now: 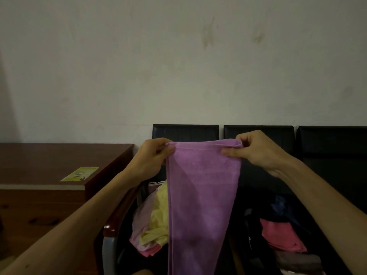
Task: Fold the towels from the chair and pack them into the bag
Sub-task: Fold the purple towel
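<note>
A purple towel [200, 195] hangs lengthwise in front of me, doubled over at its top edge. My left hand [153, 155] pinches its top left corner and my right hand [258, 151] pinches its top right corner. Behind the towel, on the black chair [184, 132], lies a heap of yellow and pink towels [153, 221]. On the seat to the right stands a dark bag [282, 207], open, with a folded pink towel [278, 235] inside; its lower part is dim.
A brown wooden table [49, 165] with a yellow sticker [79, 174] stands at the left, its corner close to my left forearm. A row of black chair backs runs along the pale wall. A wooden armrest on a metal frame [108, 231] borders the left chair.
</note>
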Motion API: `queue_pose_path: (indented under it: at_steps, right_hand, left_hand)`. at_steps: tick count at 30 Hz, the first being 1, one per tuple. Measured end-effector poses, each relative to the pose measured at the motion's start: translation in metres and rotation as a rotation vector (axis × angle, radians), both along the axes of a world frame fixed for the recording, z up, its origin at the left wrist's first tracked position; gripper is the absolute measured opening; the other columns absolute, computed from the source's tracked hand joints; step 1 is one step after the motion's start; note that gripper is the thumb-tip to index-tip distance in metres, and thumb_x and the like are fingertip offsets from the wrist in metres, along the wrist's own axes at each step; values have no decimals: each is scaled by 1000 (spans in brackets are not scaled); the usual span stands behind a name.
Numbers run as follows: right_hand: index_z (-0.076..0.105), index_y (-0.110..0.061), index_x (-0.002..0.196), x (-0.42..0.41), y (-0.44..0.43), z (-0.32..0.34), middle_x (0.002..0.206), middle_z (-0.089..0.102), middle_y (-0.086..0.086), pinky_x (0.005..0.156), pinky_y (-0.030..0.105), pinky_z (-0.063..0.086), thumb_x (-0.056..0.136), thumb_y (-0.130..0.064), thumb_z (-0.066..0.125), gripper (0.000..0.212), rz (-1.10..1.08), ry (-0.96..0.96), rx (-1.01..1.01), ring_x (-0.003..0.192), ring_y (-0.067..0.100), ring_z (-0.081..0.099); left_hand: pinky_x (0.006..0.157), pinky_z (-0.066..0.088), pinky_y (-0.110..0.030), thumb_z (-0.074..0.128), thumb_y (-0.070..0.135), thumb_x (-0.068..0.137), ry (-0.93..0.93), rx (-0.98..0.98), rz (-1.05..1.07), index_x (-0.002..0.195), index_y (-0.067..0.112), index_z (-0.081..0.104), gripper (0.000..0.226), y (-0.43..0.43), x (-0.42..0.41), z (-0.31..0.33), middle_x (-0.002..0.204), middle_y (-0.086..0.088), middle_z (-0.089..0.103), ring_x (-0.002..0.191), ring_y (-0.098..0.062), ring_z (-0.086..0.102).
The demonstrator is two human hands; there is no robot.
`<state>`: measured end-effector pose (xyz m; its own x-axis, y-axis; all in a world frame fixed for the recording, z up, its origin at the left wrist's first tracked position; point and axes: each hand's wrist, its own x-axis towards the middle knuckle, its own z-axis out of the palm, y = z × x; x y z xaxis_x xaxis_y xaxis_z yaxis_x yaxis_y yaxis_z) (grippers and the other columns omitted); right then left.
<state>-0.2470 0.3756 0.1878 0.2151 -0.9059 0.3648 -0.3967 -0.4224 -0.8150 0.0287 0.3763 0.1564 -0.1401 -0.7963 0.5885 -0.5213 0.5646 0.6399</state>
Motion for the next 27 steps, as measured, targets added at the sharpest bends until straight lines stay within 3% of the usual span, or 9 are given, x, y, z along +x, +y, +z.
queue_pose_path:
  at_steps: [3, 6, 8, 11, 16, 20, 24, 27]
  right_hand:
    - [67, 7, 92, 4, 0, -11, 84, 72, 6, 69, 22, 57, 61, -31, 78, 50, 63, -154, 27, 81, 17, 70]
    - [59, 17, 94, 10, -1, -16, 84, 68, 13, 66, 25, 58, 58, -30, 80, 62, 59, -216, 11, 75, 18, 67]
    - [61, 12, 88, 13, -1, -17, 84, 67, 14, 64, 25, 59, 56, -31, 82, 58, 31, -239, -18, 73, 17, 65]
    - [64, 6, 90, 12, -4, -20, 90, 70, 10, 70, 27, 60, 60, -32, 81, 52, -27, -328, -29, 79, 16, 67]
    - [67, -8, 102, 13, -7, -40, 99, 70, 6, 68, 21, 57, 89, -19, 68, 17, -18, -452, 37, 89, 16, 69]
    - [67, -11, 110, 21, -7, -65, 106, 71, 8, 70, 26, 56, 95, -26, 63, 22, -30, -540, 142, 92, 18, 70]
    - [70, -16, 98, 38, 6, -110, 90, 75, 3, 66, 29, 57, 85, -48, 59, 36, 74, -711, 427, 78, 14, 73]
    - [74, -16, 100, 50, 22, -158, 102, 74, 9, 75, 36, 59, 60, -39, 89, 49, 285, -770, 612, 91, 22, 73]
  left_hand:
    - [77, 58, -23, 41, 25, 106, 76, 68, -34, 111, 14, 62, 24, -3, -3, -4, 99, 3, 64, 93, -8, 66]
    - [85, 58, -33, 36, 30, 107, 185, 151, -54, 111, 13, 59, 28, -4, -9, -9, 105, -5, 61, 101, -20, 63]
    - [83, 58, -33, 35, 30, 107, 230, 177, -67, 115, 11, 58, 31, -4, -11, -12, 112, -10, 60, 105, -24, 63]
    - [77, 57, -32, 33, 32, 108, 263, 165, -75, 111, 14, 57, 30, -1, -13, -12, 106, -6, 58, 99, -22, 63]
    - [63, 44, -14, 30, 26, 109, 288, 7, -2, 91, 19, 54, 31, 4, -30, -19, 83, 4, 52, 67, 2, 50]
    - [76, 50, -19, 30, 24, 108, 466, 105, -2, 100, 16, 58, 30, 5, -53, -31, 98, -4, 61, 85, -7, 59]
    - [76, 54, -24, 31, 27, 107, 633, 290, 4, 105, 18, 62, 32, 1, -68, -45, 106, -9, 65, 95, -17, 63]
    - [71, 55, -26, 34, 28, 107, 720, 372, 23, 103, 15, 63, 32, -2, -68, -57, 98, -10, 67, 91, -19, 64]
